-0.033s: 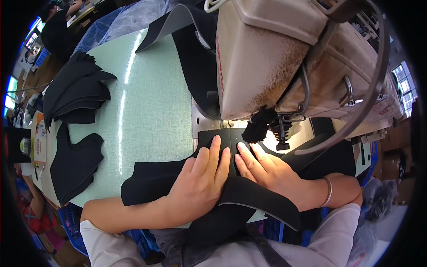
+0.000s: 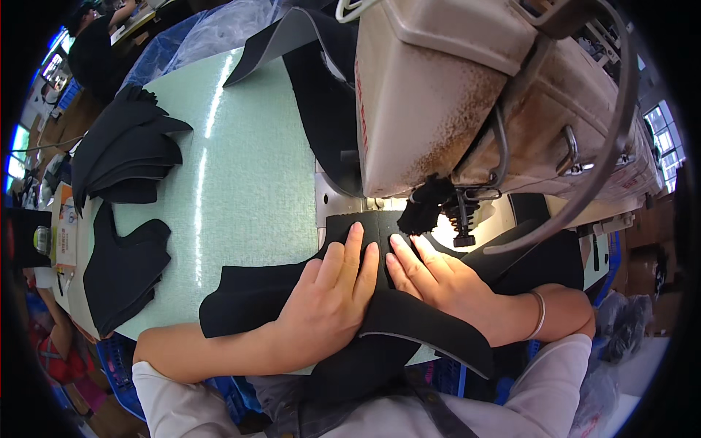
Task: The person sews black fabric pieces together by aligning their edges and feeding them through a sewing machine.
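Note:
Black fabric pieces (image 2: 255, 292) lie across the front of the sewing machine (image 2: 431, 95), joined along a seam that runs toward the needle area. Left of that seam, my left hand (image 2: 332, 303) presses on the cloth with fingers stretched forward. My right hand (image 2: 445, 285) lies flat just right of it, fingertips close to the lit needle area and a black fuzzy clump (image 2: 423, 204). Both hands are open and grip nothing. A curved black flap (image 2: 431, 325) with a grey edge folds up below them. The needle itself is hidden.
At the left of the pale green table (image 2: 248, 168) lie two stacks of cut black pieces, a far one (image 2: 131, 150) and a near one (image 2: 124, 270). More black cloth (image 2: 314, 109) hangs beside the machine head. A curved metal bar (image 2: 613, 146) arches at right. Other people are at the far left.

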`<state>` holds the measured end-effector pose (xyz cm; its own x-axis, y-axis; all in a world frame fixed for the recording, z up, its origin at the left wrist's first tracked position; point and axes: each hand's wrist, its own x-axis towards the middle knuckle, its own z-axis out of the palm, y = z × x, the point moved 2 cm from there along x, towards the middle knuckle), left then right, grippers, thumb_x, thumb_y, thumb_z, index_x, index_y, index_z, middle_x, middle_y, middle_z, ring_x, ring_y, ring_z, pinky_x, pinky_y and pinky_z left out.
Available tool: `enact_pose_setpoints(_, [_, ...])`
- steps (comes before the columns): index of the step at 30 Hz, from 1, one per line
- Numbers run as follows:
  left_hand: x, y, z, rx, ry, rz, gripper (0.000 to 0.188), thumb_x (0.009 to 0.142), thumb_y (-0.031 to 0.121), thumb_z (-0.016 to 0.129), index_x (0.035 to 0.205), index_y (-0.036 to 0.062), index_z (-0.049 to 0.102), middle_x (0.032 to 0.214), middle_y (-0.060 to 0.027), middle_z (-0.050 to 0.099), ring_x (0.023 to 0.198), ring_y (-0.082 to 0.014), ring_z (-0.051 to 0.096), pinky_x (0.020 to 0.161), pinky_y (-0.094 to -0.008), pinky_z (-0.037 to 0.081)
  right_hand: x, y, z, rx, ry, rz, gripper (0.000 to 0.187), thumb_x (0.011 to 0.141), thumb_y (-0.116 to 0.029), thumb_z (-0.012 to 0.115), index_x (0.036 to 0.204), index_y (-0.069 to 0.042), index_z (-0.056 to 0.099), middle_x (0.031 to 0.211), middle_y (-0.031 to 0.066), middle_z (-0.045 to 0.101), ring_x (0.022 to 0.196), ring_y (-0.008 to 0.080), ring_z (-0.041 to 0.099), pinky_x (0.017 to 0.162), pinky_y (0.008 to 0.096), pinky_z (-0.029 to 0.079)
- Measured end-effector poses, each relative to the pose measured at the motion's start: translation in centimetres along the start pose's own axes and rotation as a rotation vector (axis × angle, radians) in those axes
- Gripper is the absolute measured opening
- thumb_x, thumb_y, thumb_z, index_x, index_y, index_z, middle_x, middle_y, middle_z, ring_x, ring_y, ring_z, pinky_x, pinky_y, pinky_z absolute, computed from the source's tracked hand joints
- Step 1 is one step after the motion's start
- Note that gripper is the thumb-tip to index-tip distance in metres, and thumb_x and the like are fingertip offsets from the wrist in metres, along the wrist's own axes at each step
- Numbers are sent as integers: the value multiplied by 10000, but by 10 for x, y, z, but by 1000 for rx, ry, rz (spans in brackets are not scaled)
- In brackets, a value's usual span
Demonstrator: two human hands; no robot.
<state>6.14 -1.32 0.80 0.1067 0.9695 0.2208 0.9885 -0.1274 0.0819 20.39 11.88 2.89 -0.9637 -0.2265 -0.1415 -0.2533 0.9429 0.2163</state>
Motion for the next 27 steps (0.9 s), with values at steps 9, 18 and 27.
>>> enact_pose_setpoints(9, [1,0,-2,27,-19,9,531,791,169,537,1241,-114,542,1296,-352,511,977,-299,489,679,-285,405,0,2,2,100,41,26,776,698,-216,625,1361,112,393,1408,322,409,1064,315,549,905,343,463])
enact_pose_setpoints(18, [5,-12,3,-18,4,10,530,793,164,549,1243,-116,529,1303,-349,503,966,-293,488,685,-290,415,7,11,9,321,171,81,665,680,-216,627,1252,107,522,1317,305,508,1026,376,610,900,394,516])
enact_pose_setpoints(27, [9,-16,2,-28,-17,28,542,775,157,570,1243,-113,523,1302,-347,497,970,-287,494,700,-298,424,8,14,2,334,139,111,633,685,-155,634,1267,73,533,1341,272,510,945,331,617,826,349,524])
